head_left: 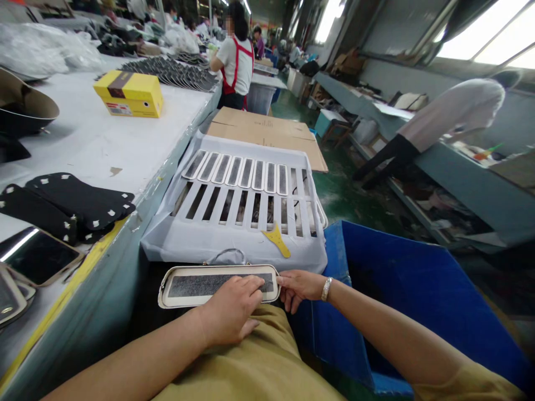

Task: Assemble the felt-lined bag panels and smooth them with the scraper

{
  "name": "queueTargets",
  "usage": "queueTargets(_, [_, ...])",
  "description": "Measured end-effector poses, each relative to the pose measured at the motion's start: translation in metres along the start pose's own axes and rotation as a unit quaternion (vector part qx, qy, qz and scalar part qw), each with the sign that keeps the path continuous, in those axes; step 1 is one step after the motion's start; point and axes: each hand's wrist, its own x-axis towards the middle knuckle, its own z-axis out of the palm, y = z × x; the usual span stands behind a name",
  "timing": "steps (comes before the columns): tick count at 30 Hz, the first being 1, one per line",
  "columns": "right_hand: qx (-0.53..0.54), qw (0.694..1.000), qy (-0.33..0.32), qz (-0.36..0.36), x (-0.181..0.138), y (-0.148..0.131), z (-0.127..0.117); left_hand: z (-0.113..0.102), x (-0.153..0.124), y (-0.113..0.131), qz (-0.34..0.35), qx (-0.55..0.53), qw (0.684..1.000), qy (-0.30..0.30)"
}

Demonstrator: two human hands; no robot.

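Observation:
On my lap lies a long, round-ended cream bag piece with a dark grey textured strip down its middle. A thin grey handle with small metal fittings shows at its far edge. My left hand rests across the piece, palm down, fingers stretched over the right part of the strip. At the right end, my right hand pinches the rim between thumb and fingers. Just beyond is a white-covered slotted rack, with several similar cream-rimmed grey strips in a row. A yellow Y-shaped tool lies on its near edge.
A blue bin stands at my right. The left worktable bears black cut pieces, a yellow box and stacked dark pieces. Flat cardboard lies behind the rack. One person stands ahead; another bends at right.

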Motion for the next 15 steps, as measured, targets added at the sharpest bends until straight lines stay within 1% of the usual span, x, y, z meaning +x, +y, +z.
queueTargets(5, [0.063, 0.997, 0.005, -0.035, 0.002, 0.011, 0.003, -0.001, -0.001, 0.0, 0.004, -0.014, 1.0, 0.0])
queueTargets(8, [0.047, 0.997, 0.038, -0.045, 0.001, 0.011, 0.009, 0.0, -0.001, 0.0, 0.004, -0.02, 1.0, 0.008])
queueTargets(9, [0.022, 0.997, 0.055, -0.047, 0.001, 0.01, 0.012, 0.0, 0.0, 0.0, 0.006, -0.02, 1.0, 0.011])
queueTargets(11, [-0.098, 0.989, 0.103, -0.049, 0.001, 0.009, 0.017, 0.002, 0.001, 0.001, 0.004, -0.016, 1.0, 0.02])
queueTargets(13, [-0.248, 0.956, 0.153, -0.044, 0.003, 0.007, 0.022, 0.005, 0.003, 0.002, -0.006, -0.007, 1.0, 0.025])
queueTargets(15, [-0.359, 0.915, 0.181, -0.04, 0.005, 0.005, 0.025, 0.01, 0.005, 0.004, -0.022, 0.009, 0.999, 0.025])
